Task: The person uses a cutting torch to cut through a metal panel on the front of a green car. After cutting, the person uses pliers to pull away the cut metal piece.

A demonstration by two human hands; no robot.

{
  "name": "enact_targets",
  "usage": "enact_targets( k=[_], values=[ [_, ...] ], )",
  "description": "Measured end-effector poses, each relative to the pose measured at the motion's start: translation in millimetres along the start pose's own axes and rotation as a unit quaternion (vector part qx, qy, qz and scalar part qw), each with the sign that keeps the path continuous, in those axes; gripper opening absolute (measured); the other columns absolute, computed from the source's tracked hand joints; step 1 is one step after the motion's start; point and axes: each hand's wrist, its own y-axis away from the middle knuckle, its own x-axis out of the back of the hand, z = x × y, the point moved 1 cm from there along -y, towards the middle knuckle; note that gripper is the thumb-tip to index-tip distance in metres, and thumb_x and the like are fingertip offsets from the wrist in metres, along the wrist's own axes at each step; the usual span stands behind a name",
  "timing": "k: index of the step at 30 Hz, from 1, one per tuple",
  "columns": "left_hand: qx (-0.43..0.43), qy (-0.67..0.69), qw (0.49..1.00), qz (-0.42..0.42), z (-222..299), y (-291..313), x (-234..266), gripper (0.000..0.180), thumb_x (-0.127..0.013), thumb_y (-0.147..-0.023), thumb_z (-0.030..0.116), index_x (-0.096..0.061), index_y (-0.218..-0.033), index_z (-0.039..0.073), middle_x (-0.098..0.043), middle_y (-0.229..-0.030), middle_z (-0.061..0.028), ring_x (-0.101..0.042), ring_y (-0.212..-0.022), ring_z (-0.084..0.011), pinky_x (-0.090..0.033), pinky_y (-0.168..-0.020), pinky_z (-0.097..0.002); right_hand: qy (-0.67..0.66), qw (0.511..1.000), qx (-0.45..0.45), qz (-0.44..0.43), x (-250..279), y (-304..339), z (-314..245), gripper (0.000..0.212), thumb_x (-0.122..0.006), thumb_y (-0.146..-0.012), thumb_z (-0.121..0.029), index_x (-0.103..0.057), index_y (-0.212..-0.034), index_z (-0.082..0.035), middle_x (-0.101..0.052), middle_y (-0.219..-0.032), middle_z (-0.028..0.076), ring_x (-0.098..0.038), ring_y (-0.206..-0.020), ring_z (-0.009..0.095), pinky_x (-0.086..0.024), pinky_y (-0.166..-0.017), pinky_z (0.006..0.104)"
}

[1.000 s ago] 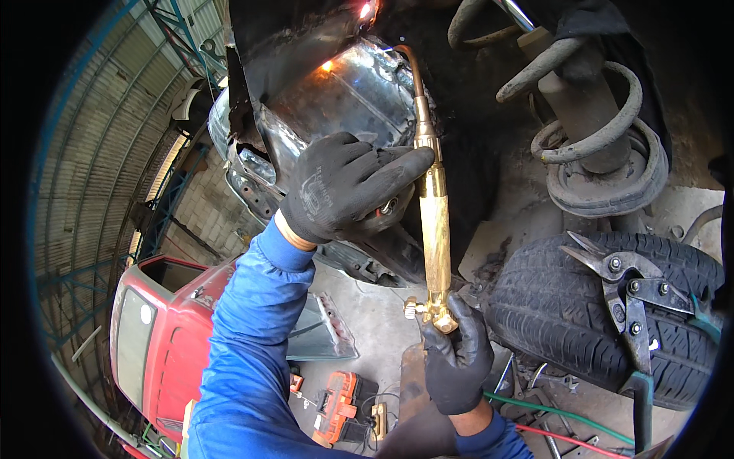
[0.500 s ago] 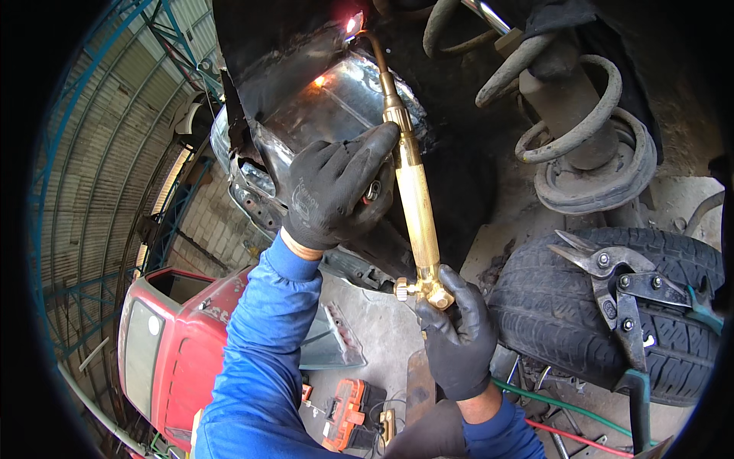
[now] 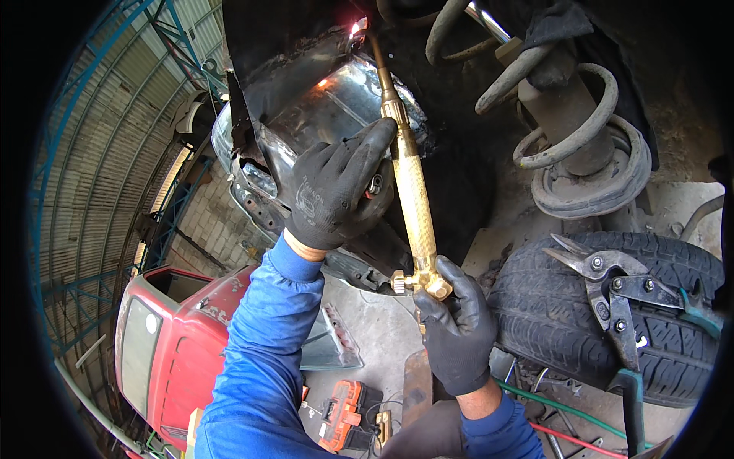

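A brass gas torch [image 3: 417, 214] slants up the middle, its thin tip beside a red-white glow [image 3: 355, 29] on the dark sheet metal [image 3: 283, 84]. My right hand [image 3: 461, 336], in a black glove, closes its thumb and fingers on the valve end at the torch's base. My left hand [image 3: 332, 191], also gloved, lays its forefinger along the torch's neck. Its other fingers curl round a small metal-topped object [image 3: 374, 185], mostly hidden, whose kind I cannot make out. An orange reflection shows on the shiny panel below the glow.
At right, a coil spring [image 3: 577, 138] stands above a tyre [image 3: 535, 314]. Tin snips [image 3: 619, 283] lie on the tyre. Green and red hoses [image 3: 566, 411] cross the floor at lower right. An orange-and-black toolbox [image 3: 342, 413] sits below; a red vehicle cab [image 3: 180, 344] stands left.
The glow at the torch tip looks smaller, and the tip shows less of a bend. The torch's base and my right hand have shifted slightly left. My left hand keeps its grip.
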Motion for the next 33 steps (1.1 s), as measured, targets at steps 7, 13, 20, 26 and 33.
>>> enact_targets(
  k=[7,13,20,26,33],
  values=[
    [-0.004,-0.011,1.000,0.003,0.7,-0.4,-0.7,0.060,-0.079,-0.078,-0.002,-0.075,-0.138,0.001,-0.080,-0.099,-0.0153,-0.076,-0.078,-0.0320,-0.058,-0.071,-0.0419,0.017,1.000,0.004,-0.003,0.6,-1.7,-0.9,0.051,-0.079,-0.103,-0.001,-0.062,-0.151,0.005,-0.070,-0.143,0.016,-0.071,-0.125,0.020,-0.061,-0.106,0.0345],
    [-0.006,-0.009,1.000,0.008,0.3,-0.7,-1.5,0.060,-0.079,-0.078,-0.002,-0.075,-0.138,0.001,-0.079,-0.099,-0.0152,-0.076,-0.078,-0.0320,-0.058,-0.071,-0.0418,0.000,1.000,0.004,0.020,-2.0,-3.1,2.5,0.050,-0.085,-0.100,-0.008,-0.067,-0.146,0.001,-0.074,-0.137,0.017,-0.074,-0.122,0.024,-0.061,-0.104,0.0375],
    [0.001,-0.008,1.000,-0.001,1.5,-1.3,-0.6,0.060,-0.079,-0.079,-0.003,-0.075,-0.138,0.001,-0.079,-0.099,-0.0157,-0.076,-0.078,-0.0318,-0.058,-0.071,-0.0417,-0.013,0.999,0.011,0.032,-3.0,-4.1,5.3,0.049,-0.087,-0.099,-0.008,-0.069,-0.144,0.000,-0.076,-0.135,0.018,-0.076,-0.121,0.025,-0.061,-0.104,0.0384],
    [0.003,-0.021,1.000,-0.008,2.7,-1.5,-0.3,0.060,-0.080,-0.080,-0.002,-0.074,-0.139,0.002,-0.079,-0.100,-0.0163,-0.076,-0.079,-0.0323,-0.059,-0.073,-0.0422,-0.008,1.000,0.009,0.028,-2.1,-5.1,4.7,0.049,-0.087,-0.099,-0.006,-0.069,-0.144,-0.001,-0.076,-0.135,0.017,-0.076,-0.121,0.026,-0.061,-0.104,0.0384],
    [0.004,-0.017,1.000,-0.004,2.0,-1.1,-1.0,0.060,-0.081,-0.081,-0.001,-0.074,-0.140,0.002,-0.080,-0.102,-0.0164,-0.076,-0.081,-0.0330,-0.059,-0.074,-0.0426,0.044,0.999,0.026,0.013,2.4,-7.2,1.5,0.049,-0.087,-0.098,-0.008,-0.069,-0.144,-0.002,-0.076,-0.135,0.018,-0.077,-0.121,0.028,-0.062,-0.104,0.0394]
  ],
)
